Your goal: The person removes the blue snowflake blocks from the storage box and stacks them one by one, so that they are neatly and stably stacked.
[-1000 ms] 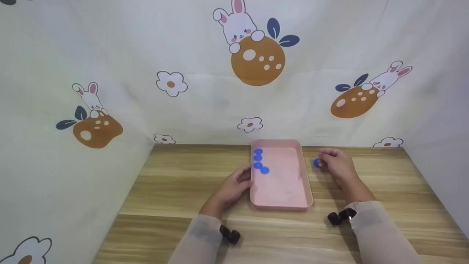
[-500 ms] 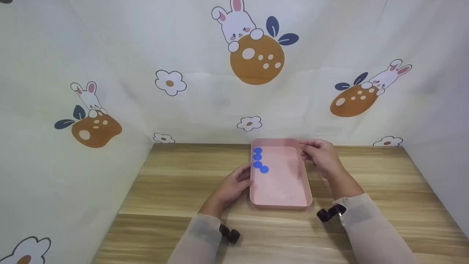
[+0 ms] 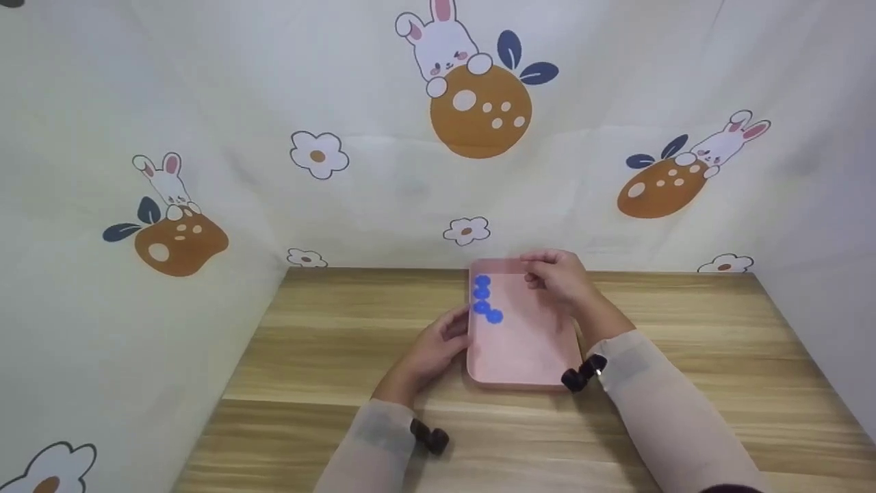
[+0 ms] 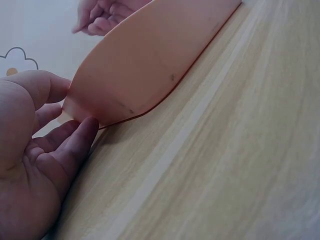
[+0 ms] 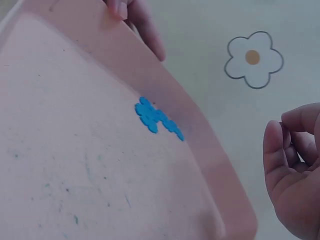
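My left hand holds the left side of a pink rectangular tray. In the left wrist view its fingers press the tray's outer wall near a corner. A cluster of small blue flower-shaped pieces lies flat along the tray's left inner side; the right wrist view shows the same blue pieces. Above the tray's far right part hovers my right hand, fingers curled, thumb and index tips close together. No piece shows in it from any view.
A wood-grain tabletop spreads around the tray. Behind it hangs a pale cloth printed with rabbits, oranges and flowers, close to the tray's far edge. More cloth rises at the left and right.
My right hand has moved left, from beside the tray with a blue piece at its fingertips to over the tray. That piece is out of sight now. The left hand stays put.
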`<state>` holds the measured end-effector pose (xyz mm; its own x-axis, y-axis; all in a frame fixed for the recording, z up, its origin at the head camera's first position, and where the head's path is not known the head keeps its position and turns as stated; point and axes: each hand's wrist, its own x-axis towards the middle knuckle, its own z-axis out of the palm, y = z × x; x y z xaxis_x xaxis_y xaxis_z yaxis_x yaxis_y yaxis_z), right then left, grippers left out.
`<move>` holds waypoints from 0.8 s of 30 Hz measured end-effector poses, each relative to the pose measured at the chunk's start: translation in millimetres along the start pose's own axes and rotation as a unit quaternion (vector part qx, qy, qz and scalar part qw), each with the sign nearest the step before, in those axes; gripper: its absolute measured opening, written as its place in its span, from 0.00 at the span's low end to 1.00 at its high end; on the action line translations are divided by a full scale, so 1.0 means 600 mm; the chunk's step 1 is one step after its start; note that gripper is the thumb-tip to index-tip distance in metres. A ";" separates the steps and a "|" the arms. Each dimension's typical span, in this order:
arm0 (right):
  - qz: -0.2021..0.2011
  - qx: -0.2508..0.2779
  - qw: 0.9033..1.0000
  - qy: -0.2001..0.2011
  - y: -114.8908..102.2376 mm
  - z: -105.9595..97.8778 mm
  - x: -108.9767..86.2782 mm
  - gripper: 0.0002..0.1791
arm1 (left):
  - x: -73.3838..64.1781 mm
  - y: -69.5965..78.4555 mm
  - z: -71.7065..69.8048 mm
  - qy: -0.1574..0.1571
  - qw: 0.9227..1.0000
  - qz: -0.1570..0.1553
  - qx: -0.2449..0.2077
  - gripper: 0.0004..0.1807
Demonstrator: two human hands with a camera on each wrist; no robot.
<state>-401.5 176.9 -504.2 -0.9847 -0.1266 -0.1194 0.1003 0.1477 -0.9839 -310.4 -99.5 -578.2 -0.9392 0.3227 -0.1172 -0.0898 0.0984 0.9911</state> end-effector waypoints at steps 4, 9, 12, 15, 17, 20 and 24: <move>0.001 -0.009 1.000 -0.014 0.006 0.022 0.020 0.21 | -0.003 0.002 0.001 -0.002 1.000 0.006 -0.010 0.35; -0.005 -0.010 1.000 -0.023 0.015 0.041 0.044 0.19 | -0.002 0.000 0.001 0.001 1.000 0.006 -0.004 0.35; -0.002 -0.023 0.999 -0.033 0.023 0.043 0.054 0.18 | -0.002 -0.001 0.002 -0.003 1.000 0.008 -0.004 0.35; 0.007 -0.048 0.998 -0.044 0.031 0.046 0.061 0.17 | -0.002 0.001 0.002 -0.002 1.000 0.005 -0.005 0.35; 0.014 -0.069 0.996 -0.051 0.037 0.048 0.064 0.16 | -0.002 0.002 0.002 -0.001 1.000 0.004 -0.006 0.35; 0.022 -0.090 0.994 -0.063 0.047 0.048 0.066 0.15 | -0.001 0.002 0.003 -0.001 1.000 0.004 -0.008 0.35; 0.030 -0.099 0.990 -0.091 0.058 0.048 0.067 0.16 | -0.001 0.001 0.002 -0.003 1.000 0.005 -0.012 0.35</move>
<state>-433.6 148.8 -547.2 -0.9338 -0.2846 -0.2170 0.1106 0.3471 -0.9313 -309.4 -98.3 -577.6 -0.9384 0.3283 -0.1076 -0.0882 0.0735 0.9934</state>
